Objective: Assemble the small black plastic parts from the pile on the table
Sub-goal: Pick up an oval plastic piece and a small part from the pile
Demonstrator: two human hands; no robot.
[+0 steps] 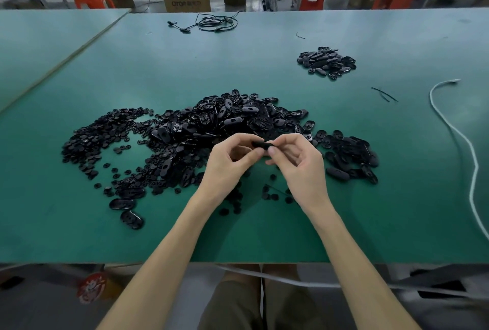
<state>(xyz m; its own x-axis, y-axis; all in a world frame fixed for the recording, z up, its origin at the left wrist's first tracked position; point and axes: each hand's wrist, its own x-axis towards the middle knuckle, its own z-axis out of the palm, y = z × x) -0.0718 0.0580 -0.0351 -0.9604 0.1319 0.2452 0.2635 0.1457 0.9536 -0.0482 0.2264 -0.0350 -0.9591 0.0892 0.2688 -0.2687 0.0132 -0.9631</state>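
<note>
Progress judged early: small heap [326, 62] of seemingly finished pieces set apart toward far right of table [158, 65], main pile [211, 128] of loose shells and discs hardly dented, black part [262, 144] held above its near edge, clamped between fingertips of left hand [227, 160] and right hand [299, 163].

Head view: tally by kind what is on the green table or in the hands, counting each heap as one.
Heaps of black parts: 2, large heap and small heap
Cables: 2, black cable and white cable
Wire scraps: 2, far scrap and near scrap
In the hands: 1, held black part
Total: 7
</note>
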